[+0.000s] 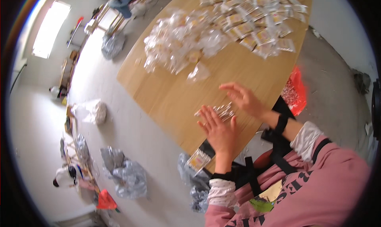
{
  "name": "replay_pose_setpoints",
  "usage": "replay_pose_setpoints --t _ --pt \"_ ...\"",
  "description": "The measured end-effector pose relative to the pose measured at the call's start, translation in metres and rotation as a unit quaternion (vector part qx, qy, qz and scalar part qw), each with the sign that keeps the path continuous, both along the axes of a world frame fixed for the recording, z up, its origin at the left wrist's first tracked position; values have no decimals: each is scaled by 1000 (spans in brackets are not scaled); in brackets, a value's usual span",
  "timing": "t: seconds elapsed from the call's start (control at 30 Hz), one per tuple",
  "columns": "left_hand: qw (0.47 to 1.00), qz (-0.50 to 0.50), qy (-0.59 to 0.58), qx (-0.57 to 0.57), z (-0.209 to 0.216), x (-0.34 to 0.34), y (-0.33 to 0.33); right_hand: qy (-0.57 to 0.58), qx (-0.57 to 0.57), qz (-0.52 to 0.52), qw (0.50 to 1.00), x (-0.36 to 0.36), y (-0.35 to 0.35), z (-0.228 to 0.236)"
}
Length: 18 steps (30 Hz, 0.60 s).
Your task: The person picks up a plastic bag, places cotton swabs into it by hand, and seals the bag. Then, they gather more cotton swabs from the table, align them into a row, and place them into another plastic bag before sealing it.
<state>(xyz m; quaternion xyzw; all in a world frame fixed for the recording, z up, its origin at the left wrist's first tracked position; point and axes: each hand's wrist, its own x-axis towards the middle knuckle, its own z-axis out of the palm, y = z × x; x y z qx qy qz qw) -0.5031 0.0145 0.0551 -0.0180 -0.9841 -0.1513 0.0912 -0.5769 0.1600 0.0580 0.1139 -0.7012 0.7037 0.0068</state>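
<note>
A small heap of cotton swabs [223,111] lies on the near end of the wooden table [170,104]. Flat over its left side is my left hand [217,131], fingers stretched and thumb apart. My right hand [245,101] is on the far right side of the swabs, palm turned inward, its fingers extended and holding nothing. Whether either palm touches the swabs is hard to make out. By my left wrist, at the table's edge, a filled clear packet of swabs [199,159] rests partly over a dark object.
Crumpled clear plastic bags [170,44] are heaped on the table's far part, beside a pile of filled swab packets [254,24]. A red bag of loose swabs [293,92] stands right of the table. Grey plastic bags [129,179] sit on the floor at left; another person [69,175] is there.
</note>
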Motion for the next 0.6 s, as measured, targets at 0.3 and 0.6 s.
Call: replay_pose_setpoints --t 0.3,0.6 --pt "990 -68 -10 -124 0 -12 -9 7 26 -80 996 31 0 -12" --pt "991 -24 -30 -129 3 2 14 -11 -70 -93 993 29 -1 -23"
